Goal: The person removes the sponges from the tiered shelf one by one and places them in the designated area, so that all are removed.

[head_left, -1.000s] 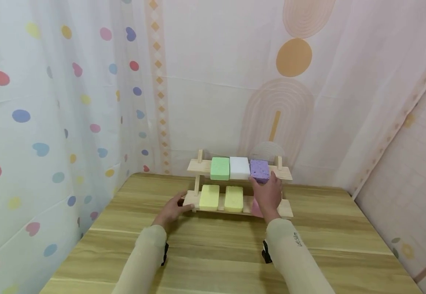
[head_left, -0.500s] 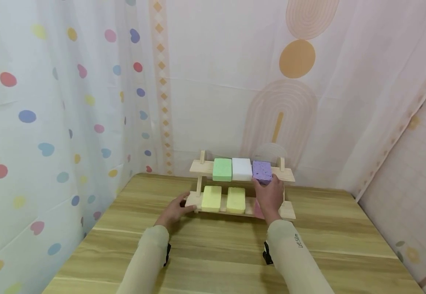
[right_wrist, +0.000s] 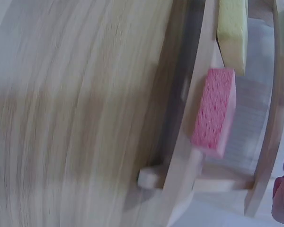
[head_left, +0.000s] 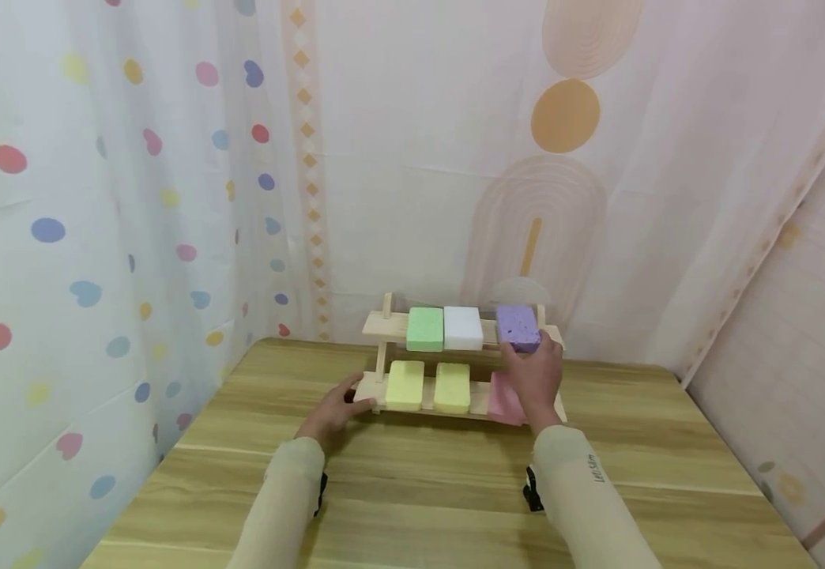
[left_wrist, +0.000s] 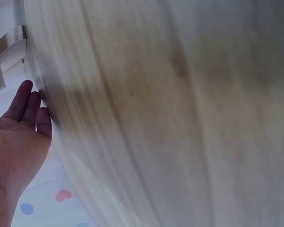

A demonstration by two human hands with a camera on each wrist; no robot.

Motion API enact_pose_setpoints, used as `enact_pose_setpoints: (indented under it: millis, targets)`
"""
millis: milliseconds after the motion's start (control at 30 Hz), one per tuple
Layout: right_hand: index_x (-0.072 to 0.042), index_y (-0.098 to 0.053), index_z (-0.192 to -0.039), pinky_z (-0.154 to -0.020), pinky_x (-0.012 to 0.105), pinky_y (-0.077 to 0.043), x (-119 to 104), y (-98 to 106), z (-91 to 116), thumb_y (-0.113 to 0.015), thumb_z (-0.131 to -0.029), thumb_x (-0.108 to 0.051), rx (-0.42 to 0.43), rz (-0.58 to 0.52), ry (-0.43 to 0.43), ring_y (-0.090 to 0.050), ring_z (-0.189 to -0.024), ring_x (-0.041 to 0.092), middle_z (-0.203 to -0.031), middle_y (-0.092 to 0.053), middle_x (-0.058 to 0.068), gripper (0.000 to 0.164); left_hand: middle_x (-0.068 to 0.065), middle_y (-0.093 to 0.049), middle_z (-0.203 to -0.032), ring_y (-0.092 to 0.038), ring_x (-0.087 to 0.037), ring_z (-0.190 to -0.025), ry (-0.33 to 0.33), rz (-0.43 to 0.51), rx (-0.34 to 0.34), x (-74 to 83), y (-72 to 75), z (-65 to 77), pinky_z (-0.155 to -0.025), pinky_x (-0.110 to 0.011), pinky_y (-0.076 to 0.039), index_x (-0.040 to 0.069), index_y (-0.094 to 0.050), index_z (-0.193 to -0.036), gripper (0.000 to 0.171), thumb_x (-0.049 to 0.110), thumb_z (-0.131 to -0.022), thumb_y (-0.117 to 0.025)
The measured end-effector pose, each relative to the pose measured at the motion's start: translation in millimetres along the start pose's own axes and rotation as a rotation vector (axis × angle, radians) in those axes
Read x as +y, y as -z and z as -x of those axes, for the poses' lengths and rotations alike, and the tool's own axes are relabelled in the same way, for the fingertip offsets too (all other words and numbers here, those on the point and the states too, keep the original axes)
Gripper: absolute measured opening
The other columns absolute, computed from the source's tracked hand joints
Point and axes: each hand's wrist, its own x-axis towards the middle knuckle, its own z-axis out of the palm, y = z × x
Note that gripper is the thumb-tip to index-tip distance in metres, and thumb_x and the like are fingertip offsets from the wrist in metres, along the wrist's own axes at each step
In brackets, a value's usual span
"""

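In the head view, my right hand point(head_left: 536, 381) pinches a purple sponge point(head_left: 517, 326) at the right part of the upper shelf of a small two-tier wooden rack point(head_left: 480, 395). A gap separates it from a white sponge point(head_left: 463, 328), which sits beside a green sponge point(head_left: 424, 329). Below, the lower shelf bears two yellow sponges point(head_left: 405, 385) and a pink sponge point(head_left: 505, 397), partly covered by my right hand. At the rack's lower left end, my left hand point(head_left: 334, 411) rests with its thumb at the shelf edge; the left wrist view shows its fingers point(left_wrist: 23, 101) mostly straight.
The rack stands near the back of a wood-grain table point(head_left: 412, 490). Behind it hangs a patterned curtain point(head_left: 412, 197), and a dotted curtain point(head_left: 114, 261) runs along the left side. A black band point(head_left: 532, 490) shows at the right wrist.
My right hand has shifted the purple sponge to the right, away from the white one. More of the pink sponge shows now. My left hand stays at the rack's left end.
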Motion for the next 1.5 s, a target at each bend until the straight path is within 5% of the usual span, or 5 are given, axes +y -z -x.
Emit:
enact_pose_setpoints:
  millis: [467,767,1500]
  targets:
    - [0.006,-0.039,-0.144,-0.102,0.052,-0.038,9.8,51.7,-25.6,-0.073,-0.088,-0.031,0.119,-0.044,0.029,-0.047,-0.119,0.041,-0.133,-0.046,0.027,0.075,-0.030,-0.041,-0.147,-0.038,-0.044,-0.136,0.022,0.000,-0.005,-5.2,3.4,-2.2,-0.111,-0.060,-0.027,0.014,-0.028,-0.158,0.078,0.039,-0.095,-0.068]
    - [0.006,-0.040,-0.143,-0.103,0.054,-0.035,36.4,81.9,-36.0,-0.072,-0.087,-0.030,0.169,-0.048,-0.056,-0.045,-0.122,0.043,-0.135,-0.046,0.028,0.074,-0.029,-0.037,-0.151,-0.032,-0.045,-0.140,0.030,-0.023,0.006,-5.9,5.0,-2.5,-0.112,-0.062,-0.023,0.016,-0.029,-0.158,0.079,0.041,-0.094,-0.068]
    - [0.015,-0.037,-0.141,-0.105,0.058,-0.032,111.2,94.1,-12.3,-0.069,-0.091,-0.023,0.033,-0.047,-0.243,-0.042,-0.124,0.049,-0.134,-0.042,0.036,0.071,-0.031,-0.040,-0.148,-0.037,-0.044,-0.137,-0.012,-0.041,-0.018,-0.5,1.5,-4.9,-0.110,-0.058,-0.030,0.012,-0.027,-0.158,0.078,0.036,-0.096,-0.067]
